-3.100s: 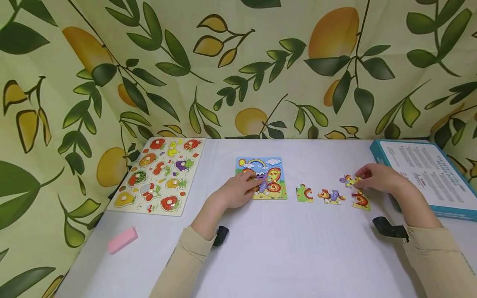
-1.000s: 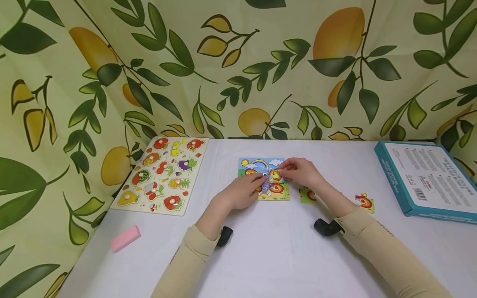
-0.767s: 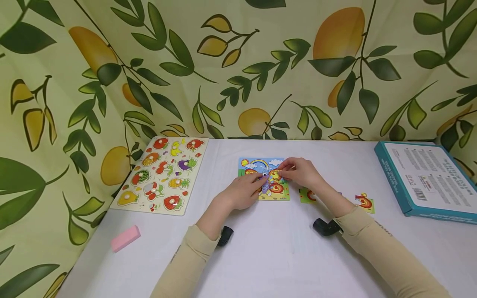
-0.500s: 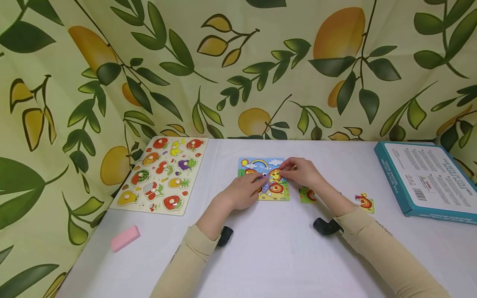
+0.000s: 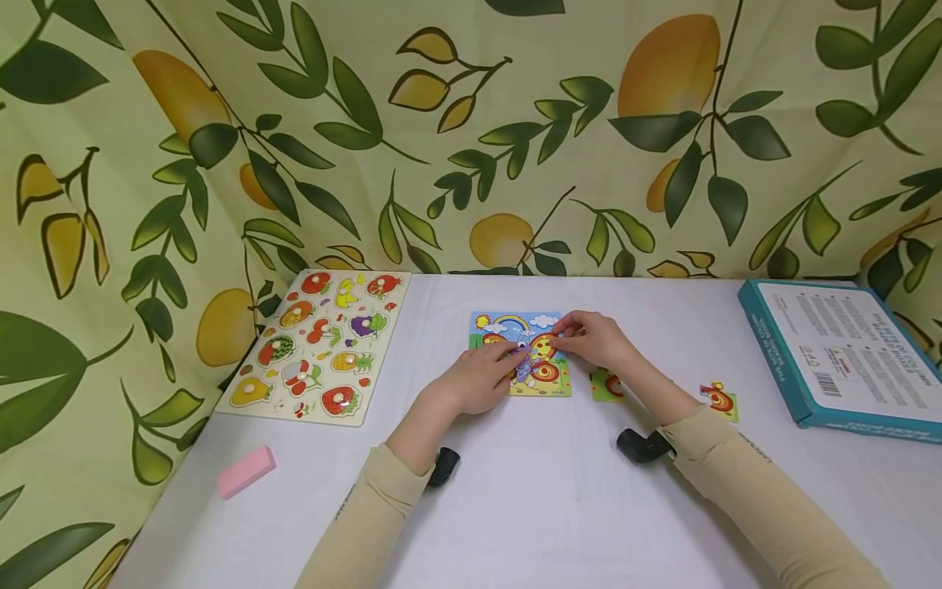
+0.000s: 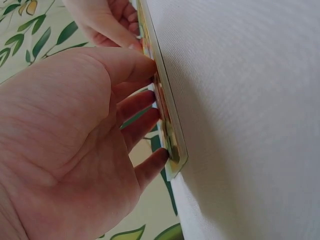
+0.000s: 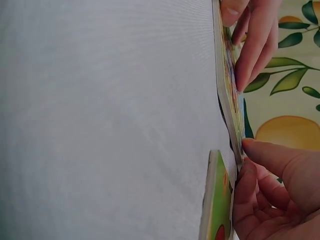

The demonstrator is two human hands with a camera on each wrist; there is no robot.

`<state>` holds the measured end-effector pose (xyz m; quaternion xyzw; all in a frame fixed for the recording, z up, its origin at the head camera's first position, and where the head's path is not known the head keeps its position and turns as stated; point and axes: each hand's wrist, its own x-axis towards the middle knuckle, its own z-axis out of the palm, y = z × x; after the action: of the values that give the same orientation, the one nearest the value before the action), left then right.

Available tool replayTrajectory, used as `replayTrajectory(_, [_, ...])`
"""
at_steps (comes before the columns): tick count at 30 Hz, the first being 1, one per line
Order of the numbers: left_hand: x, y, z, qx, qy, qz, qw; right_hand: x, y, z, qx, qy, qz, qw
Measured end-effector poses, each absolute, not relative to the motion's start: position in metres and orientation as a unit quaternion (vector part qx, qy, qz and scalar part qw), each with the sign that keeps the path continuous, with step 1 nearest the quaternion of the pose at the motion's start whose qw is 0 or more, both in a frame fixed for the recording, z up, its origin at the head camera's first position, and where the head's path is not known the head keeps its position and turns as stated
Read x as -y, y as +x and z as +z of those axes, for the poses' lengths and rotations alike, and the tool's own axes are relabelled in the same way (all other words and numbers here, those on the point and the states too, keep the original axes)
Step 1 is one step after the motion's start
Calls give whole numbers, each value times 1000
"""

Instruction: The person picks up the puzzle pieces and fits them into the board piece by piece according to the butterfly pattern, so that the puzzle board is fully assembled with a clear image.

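A butterfly jigsaw puzzle (image 5: pixel 515 322) lies flat on the white table. My left hand (image 5: pixel 474 380) rests on its left part; in the left wrist view, this hand (image 6: pixel 75 135) has its fingers extended against the puzzle's face. At the right edge, my right hand (image 5: pixel 594 339) pinches a yellow and red wing piece (image 5: pixel 543 347) between thumb and forefinger. The right wrist view shows the right thumb on the puzzle's top face. A loose green and red puzzle piece (image 5: pixel 605 386) lies beside my right forearm. Another loose piece (image 5: pixel 719 401) is farther right.
A fruit peg board (image 5: pixel 316 352) lies at the back left, with a pink block (image 5: pixel 246 472) in front of it. On the right is a teal and white box (image 5: pixel 846 352). A patterned cloth (image 5: pixel 412 204) hangs behind the table.
Since the oldest frame, my right hand has carried the wing piece left from the loose pieces to the puzzle. Over the last second the piece settles slightly; both hands stay nearly still.
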<state>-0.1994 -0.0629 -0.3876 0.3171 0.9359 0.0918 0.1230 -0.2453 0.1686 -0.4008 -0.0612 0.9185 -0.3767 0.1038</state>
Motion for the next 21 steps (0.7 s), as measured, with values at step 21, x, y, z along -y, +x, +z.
replayTrajectory(21, [62,-198,-385,-937,317,84,121,-171,-250,-401,-917,-74,-368,134])
